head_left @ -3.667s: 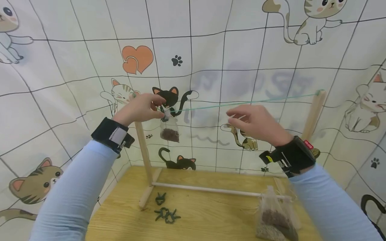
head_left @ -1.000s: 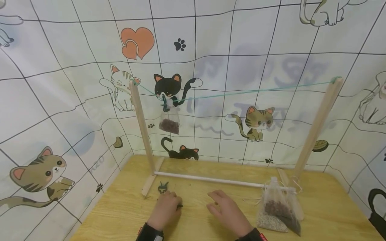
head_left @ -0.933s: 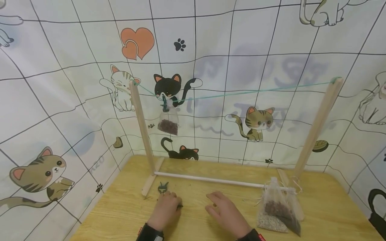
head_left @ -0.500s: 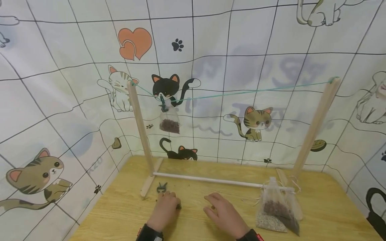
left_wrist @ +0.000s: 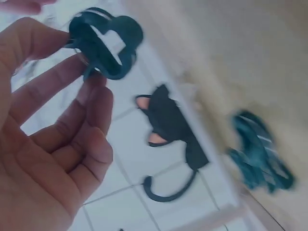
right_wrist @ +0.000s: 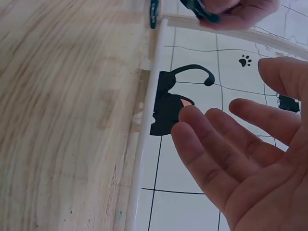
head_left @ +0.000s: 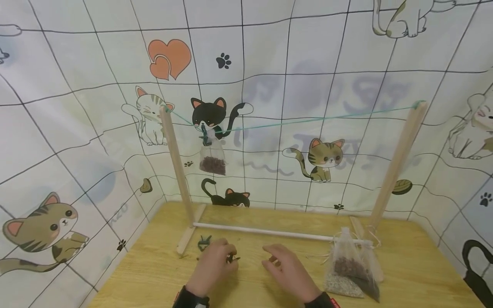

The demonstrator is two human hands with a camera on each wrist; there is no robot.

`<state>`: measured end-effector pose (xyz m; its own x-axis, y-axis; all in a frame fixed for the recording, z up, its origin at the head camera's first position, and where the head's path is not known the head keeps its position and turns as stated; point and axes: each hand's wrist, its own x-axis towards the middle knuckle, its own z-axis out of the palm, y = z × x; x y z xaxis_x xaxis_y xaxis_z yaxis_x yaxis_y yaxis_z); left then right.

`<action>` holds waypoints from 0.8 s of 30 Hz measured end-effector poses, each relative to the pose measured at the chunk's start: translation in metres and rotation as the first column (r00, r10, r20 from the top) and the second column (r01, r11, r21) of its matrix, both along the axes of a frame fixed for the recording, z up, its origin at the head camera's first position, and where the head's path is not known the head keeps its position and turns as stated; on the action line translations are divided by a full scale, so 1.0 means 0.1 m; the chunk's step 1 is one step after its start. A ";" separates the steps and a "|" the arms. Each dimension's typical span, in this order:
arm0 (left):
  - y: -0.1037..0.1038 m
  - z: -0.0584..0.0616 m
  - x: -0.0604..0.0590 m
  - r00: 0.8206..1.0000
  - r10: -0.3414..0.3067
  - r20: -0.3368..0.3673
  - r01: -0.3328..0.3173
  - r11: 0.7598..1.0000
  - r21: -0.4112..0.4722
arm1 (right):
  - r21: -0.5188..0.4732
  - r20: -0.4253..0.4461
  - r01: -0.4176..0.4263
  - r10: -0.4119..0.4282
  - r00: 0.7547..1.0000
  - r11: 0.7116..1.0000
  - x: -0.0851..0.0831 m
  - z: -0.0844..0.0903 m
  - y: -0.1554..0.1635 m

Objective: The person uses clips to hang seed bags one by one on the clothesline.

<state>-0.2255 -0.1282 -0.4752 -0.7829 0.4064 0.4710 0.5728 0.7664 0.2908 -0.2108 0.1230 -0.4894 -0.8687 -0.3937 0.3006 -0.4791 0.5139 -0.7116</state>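
My left hand (head_left: 213,267) is low over the front of the table, pinching a dark green plastic plant clip (left_wrist: 127,33) between thumb and fingertips. Beside that hand, another plant clip (head_left: 204,243) lies on the table. My right hand (head_left: 290,273) is held a little to the right, palm turned inward, fingers loosely bent around nothing. From the green string (head_left: 292,123) hangs a sheer pouch (head_left: 212,164) of reddish-brown bits, with a green clip (head_left: 205,136) at its gathered neck. Part of the table behind the left hand is hidden.
Two wooden posts (head_left: 177,167) carry the string, joined low down by a white rod (head_left: 265,231). More sheer pouches (head_left: 348,269), with pale grains and dark bits, lie at the right by the post's foot. A cat-print sheet (head_left: 265,179) hangs behind the wooden table (head_left: 416,265).
Both hands came down from the hanging pouch to the table. The left hand has since picked up a plant clip and turned slightly, showing it. The right hand has barely moved.
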 end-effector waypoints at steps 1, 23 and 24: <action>0.03 0.05 0.01 1.000 -0.012 0.018 0.011 1.000 0.030 | -0.029 -0.008 0.000 0.000 1.000 1.000 0.00 0.00 0.00; 0.50 0.38 0.09 0.953 -0.287 0.100 0.210 0.858 0.468 | -0.338 -0.095 -0.237 0.217 0.971 0.911 0.07 0.17 0.06; 0.50 0.38 0.09 0.949 -0.297 0.103 0.216 0.854 0.474 | -0.347 -0.093 -0.242 0.223 0.970 0.906 0.07 0.17 0.05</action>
